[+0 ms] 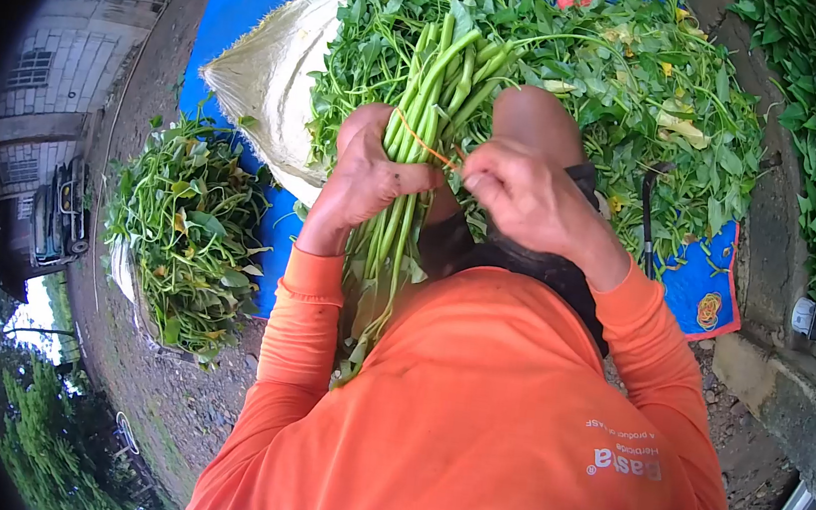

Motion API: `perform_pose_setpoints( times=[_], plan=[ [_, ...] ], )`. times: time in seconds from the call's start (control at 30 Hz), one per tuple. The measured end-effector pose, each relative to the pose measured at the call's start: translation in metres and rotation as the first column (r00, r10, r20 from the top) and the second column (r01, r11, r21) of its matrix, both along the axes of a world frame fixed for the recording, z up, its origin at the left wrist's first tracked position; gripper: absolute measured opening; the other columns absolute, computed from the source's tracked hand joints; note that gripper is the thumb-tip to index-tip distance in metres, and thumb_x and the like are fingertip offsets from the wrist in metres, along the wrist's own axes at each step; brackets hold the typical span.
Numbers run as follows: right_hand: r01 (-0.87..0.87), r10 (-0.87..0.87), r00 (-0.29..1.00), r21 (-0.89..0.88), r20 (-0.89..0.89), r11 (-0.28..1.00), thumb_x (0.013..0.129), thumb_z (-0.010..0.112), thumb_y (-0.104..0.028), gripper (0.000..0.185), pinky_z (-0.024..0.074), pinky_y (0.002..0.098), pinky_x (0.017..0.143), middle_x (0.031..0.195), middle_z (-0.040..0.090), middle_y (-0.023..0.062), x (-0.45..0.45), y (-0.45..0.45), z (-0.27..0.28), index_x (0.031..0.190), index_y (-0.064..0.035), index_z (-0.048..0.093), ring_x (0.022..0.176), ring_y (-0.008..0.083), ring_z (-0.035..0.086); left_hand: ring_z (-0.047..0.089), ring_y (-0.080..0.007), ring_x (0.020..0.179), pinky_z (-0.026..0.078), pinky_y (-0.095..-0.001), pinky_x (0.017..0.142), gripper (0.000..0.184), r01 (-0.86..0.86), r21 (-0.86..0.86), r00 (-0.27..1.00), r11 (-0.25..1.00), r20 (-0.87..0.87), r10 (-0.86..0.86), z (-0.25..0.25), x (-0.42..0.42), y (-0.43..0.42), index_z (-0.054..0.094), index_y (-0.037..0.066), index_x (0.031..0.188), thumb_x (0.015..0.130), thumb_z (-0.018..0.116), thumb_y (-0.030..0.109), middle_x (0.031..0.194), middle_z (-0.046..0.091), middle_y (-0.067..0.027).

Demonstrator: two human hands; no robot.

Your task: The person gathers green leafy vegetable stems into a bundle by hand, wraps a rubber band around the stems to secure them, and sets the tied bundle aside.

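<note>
My left hand (369,175) is wrapped round a thick bundle of water spinach (434,97), its pale green stems upright in front of my chest and cut ends at the top. An orange rubber band (421,138) loops across the stems and stretches to the right. Its far end is pinched in the closed fingers of my right hand (526,190), just beside the bundle. Some leaves and thin stems hang below my left hand, against the orange shirt.
A large heap of loose greens (623,138) spreads over a blue tarp (220,32), with a white sack (283,70) at left. Another leafy pile (183,240) stands lower left. A dark-handled blade (647,212) and several rubber bands (709,310) lie at right, near a concrete ledge (794,400).
</note>
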State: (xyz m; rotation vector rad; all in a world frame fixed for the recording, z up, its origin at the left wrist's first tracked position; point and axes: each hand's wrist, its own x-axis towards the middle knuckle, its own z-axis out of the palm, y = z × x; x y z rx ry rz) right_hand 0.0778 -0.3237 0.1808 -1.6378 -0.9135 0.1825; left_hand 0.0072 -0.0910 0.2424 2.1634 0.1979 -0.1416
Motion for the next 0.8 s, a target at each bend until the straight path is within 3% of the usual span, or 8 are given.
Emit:
perform_pose_setpoints(
  times=[0.07, 0.13, 0.3, 0.43, 0.57, 0.6, 0.63, 0.8],
  plan=[
    [0.249, -0.251, 0.965, -0.043, -0.069, 0.968, 0.100, 0.072, -0.015, 0.019, 0.0583, 0.0415, 0.083, 0.113, 0.070, 0.0171, 0.002, -0.003, -0.013, 0.110, 0.0009, 0.069, 0.088, 0.0292, 0.072, 0.066, -0.0176, 0.102, 0.054, -0.0347, 0.092, 0.071, -0.069, -0.277, 0.997, 0.958, -0.061, 0.054, -0.002, -0.008, 0.008, 0.062, 0.000, 0.133, 0.069, 0.089, 0.012, 0.109, 0.070, -0.0052],
    [0.257, -0.215, 0.941, 0.139, -0.262, 0.956, 0.100, 0.075, -0.018, 0.025, 0.0588, 0.0407, 0.084, 0.124, 0.068, 0.0164, 0.003, 0.016, -0.006, 0.116, 0.0001, 0.070, 0.089, 0.0267, 0.072, 0.067, -0.0171, 0.103, 0.055, -0.0336, 0.096, 0.070, -0.138, -0.461, 0.987, 0.877, -0.140, 0.082, 0.019, -0.015, 0.015, 0.062, 0.000, 0.137, 0.072, 0.087, 0.007, 0.116, 0.072, -0.0048],
    [-0.441, 0.362, 0.721, 0.013, -0.591, 0.898, 0.105, 0.072, -0.027, 0.035, 0.0555, 0.0313, 0.088, 0.112, 0.074, 0.0063, -0.004, 0.050, 0.005, 0.127, 0.0010, 0.071, 0.094, 0.0123, 0.067, 0.069, -0.0168, 0.098, 0.056, -0.0335, 0.094, 0.077, -0.138, -0.499, 0.964, 0.856, -0.265, 0.001, 0.062, -0.037, 0.039, 0.058, 0.002, 0.144, 0.072, 0.086, 0.007, 0.113, 0.072, -0.0048],
    [-0.361, 0.451, 0.576, 0.282, -0.682, 0.889, 0.110, 0.066, -0.029, 0.033, 0.0521, 0.0264, 0.071, 0.089, 0.069, -0.0008, 0.016, -0.005, 0.009, 0.118, 0.0026, 0.071, 0.081, 0.0081, 0.063, 0.070, -0.0185, 0.095, 0.058, -0.0347, 0.092, 0.076, -0.182, -0.651, 0.973, 0.737, -0.226, 0.041, 0.025, -0.050, 0.028, 0.057, 0.000, 0.145, 0.075, 0.083, 0.010, 0.111, 0.072, -0.0060],
    [-0.092, 0.108, 0.837, 0.057, -0.537, 0.994, 0.101, 0.078, -0.030, 0.058, 0.0591, 0.0314, 0.085, 0.134, 0.068, 0.0161, 0.001, -0.006, 0.015, 0.142, 0.0051, 0.058, 0.100, 0.0183, 0.070, 0.071, -0.0216, 0.101, 0.059, -0.0360, 0.094, 0.074, -0.159, -0.773, 0.984, 0.615, -0.171, 0.039, -0.001, -0.042, 0.019, 0.057, 0.000, 0.143, 0.075, 0.082, 0.013, 0.115, 0.072, -0.0086],
    [-0.162, 0.189, 0.786, 0.099, -0.588, 0.982, 0.097, 0.083, -0.029, 0.073, 0.0600, 0.0328, 0.090, 0.152, 0.056, 0.0210, -0.007, 0.007, 0.005, 0.151, 0.0061, 0.049, 0.108, 0.0232, 0.071, 0.071, -0.0218, 0.101, 0.059, -0.0362, 0.094, 0.072, -0.131, -0.777, 0.990, 0.616, -0.131, 0.046, -0.001, -0.037, 0.017, 0.058, 0.000, 0.142, 0.075, 0.082, 0.013, 0.115, 0.072, -0.0088],
    [-0.205, 0.301, 0.879, 0.277, -0.371, 0.939, 0.099, 0.081, -0.025, 0.063, 0.0599, 0.0330, 0.087, 0.139, 0.064, 0.0163, -0.020, 0.029, 0.000, 0.147, 0.0056, 0.052, 0.104, 0.0200, 0.071, 0.071, -0.0220, 0.101, 0.059, -0.0363, 0.094, 0.071, -0.103, -0.777, 0.995, 0.621, -0.088, 0.055, -0.001, -0.032, 0.016, 0.059, -0.001, 0.141, 0.075, 0.082, 0.013, 0.116, 0.072, -0.0090],
    [-0.058, 0.133, 0.844, 0.158, -0.519, 0.986, 0.106, 0.070, -0.019, 0.018, 0.0460, 0.0312, 0.063, 0.079, 0.063, 0.0002, -0.005, 0.021, -0.001, 0.100, -0.0015, 0.071, 0.071, 0.0095, 0.058, 0.072, -0.0280, 0.079, 0.064, -0.0409, 0.074, 0.086, -0.171, -0.730, 0.985, 0.662, -0.143, 0.097, -0.010, -0.030, 0.036, 0.050, 0.002, 0.145, 0.066, 0.082, 0.018, 0.105, 0.068, -0.0139]
  ],
)
